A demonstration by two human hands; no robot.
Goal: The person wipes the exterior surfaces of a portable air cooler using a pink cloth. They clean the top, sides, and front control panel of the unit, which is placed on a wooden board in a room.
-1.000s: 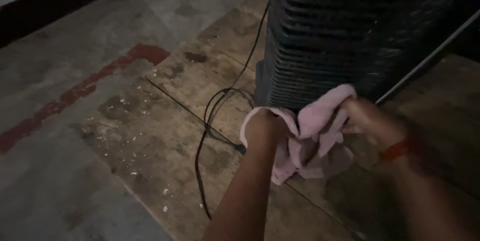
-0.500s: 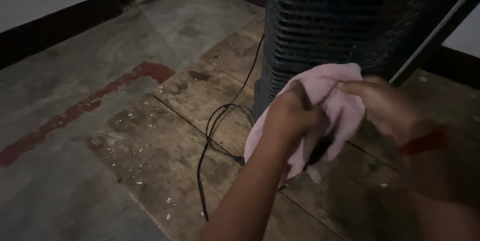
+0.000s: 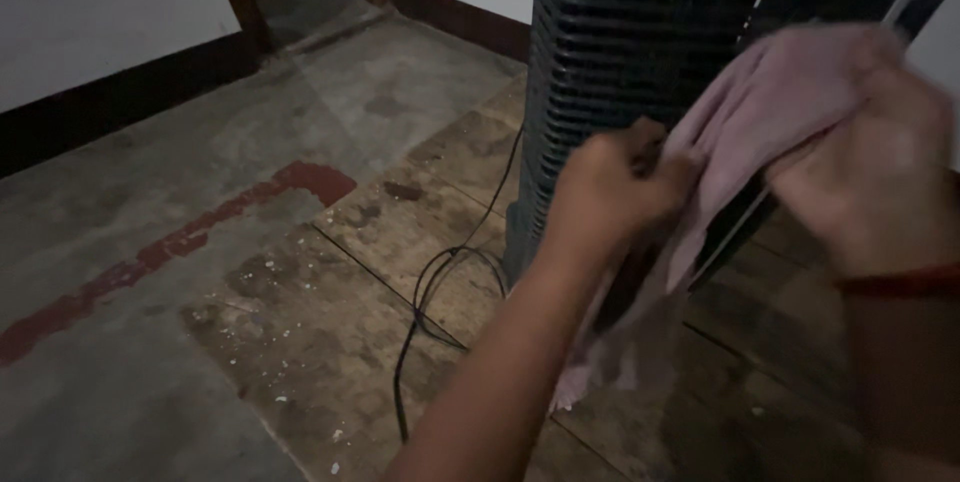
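The room is dim, with a stained grey concrete floor (image 3: 150, 382) giving way to worn wooden boards (image 3: 330, 282) speckled with pale flecks. A faded red stripe (image 3: 170, 242) is running diagonally across the concrete. Dark skirting is lining the pale walls (image 3: 90, 12) at the upper left and behind the appliance.

A tall dark tower unit with horizontal louvres (image 3: 640, 52) is standing upright on the boards at upper centre. A black power cable (image 3: 425, 292) is trailing from its base, looping on the boards and running toward the lower edge of the view.

The left hand (image 3: 615, 192) is closing into a fist on one part of a pink cloth (image 3: 760, 102), gripping it just in front of the louvred face. The right hand (image 3: 875, 172) is closing on the upper part of the same cloth, higher and further right; its outline is blurring. A red band (image 3: 900, 284) is sitting on the right wrist. The cloth is stretching between both hands in front of the unit, with its loose end hanging down below the left hand toward the boards. Whether the cloth is touching the louvres cannot be told.
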